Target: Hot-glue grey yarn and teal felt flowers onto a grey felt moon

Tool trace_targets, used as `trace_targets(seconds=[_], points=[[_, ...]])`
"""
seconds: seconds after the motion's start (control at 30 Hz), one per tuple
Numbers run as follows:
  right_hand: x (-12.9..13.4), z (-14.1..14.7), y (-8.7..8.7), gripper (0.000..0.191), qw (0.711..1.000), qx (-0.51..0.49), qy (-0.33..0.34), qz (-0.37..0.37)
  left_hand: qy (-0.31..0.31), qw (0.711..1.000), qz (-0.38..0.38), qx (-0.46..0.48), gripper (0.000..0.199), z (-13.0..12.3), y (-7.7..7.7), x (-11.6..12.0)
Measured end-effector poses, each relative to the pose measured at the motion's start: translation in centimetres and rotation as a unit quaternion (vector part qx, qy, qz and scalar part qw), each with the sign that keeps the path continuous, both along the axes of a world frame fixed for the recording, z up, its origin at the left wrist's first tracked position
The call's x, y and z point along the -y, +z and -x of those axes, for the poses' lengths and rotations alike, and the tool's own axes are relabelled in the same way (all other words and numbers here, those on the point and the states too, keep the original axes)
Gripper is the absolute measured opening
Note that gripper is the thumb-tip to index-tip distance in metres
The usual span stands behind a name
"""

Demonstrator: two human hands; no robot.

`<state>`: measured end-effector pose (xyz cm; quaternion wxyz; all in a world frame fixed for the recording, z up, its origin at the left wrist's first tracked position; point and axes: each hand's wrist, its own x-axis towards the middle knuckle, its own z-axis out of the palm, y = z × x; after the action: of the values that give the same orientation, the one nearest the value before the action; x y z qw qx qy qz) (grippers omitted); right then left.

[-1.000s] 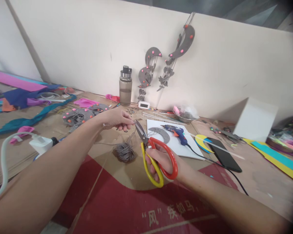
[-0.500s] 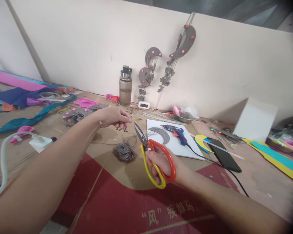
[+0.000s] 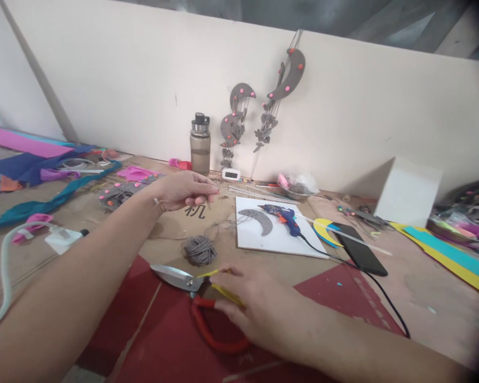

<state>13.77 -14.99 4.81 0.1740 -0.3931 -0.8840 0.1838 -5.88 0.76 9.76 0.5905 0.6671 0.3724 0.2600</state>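
My left hand [image 3: 186, 190] is pinched closed above the cardboard, with what looks like a thin grey string at its fingertips. Low over the red part of the table, my right hand [image 3: 251, 298] has its fingers on the handles of the scissors [image 3: 179, 279], whose blades point left. A ball of grey cord [image 3: 200, 250] lies between the two hands. On a white board [image 3: 279, 242] are a grey crescent [image 3: 259, 221] and a blue glue gun [image 3: 283, 217]. Thin grey cord trails between the ball and the crescent.
A water bottle [image 3: 200, 151] and a small clock [image 3: 231, 174] stand by the wall, below hanging grey crescent ornaments [image 3: 232, 129]. On the right lie a black phone [image 3: 361, 250] and a yellow crescent [image 3: 325, 230]. A white plug [image 3: 64, 241] and coloured felt [image 3: 27, 157] are left.
My right hand has come down with the scissors and turned over, so the blades now point left instead of up. My left hand has shifted slightly right. The view has moved a little.
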Motion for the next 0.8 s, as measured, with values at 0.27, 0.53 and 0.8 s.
trace_targets(seconds=[0.27,0.53,0.8], points=[[-6.4,-4.2,0.7,0.046,0.952,-0.285,-0.106,-0.010,-0.118,0.992,0.032,-0.041,0.023,-4.0,-0.8,1.7],[-7.6,-5.0,-0.3,0.023,0.908,-0.395,-0.082,0.112,-0.161,0.984,0.034,-0.074,0.021,-6.5,-0.9,2.0],[-8.2,-6.6,-0.6,0.021,0.867,-0.457,-0.088,0.177,-0.179,0.980,0.042,-0.071,0.021,-8.1,-1.7,1.0]])
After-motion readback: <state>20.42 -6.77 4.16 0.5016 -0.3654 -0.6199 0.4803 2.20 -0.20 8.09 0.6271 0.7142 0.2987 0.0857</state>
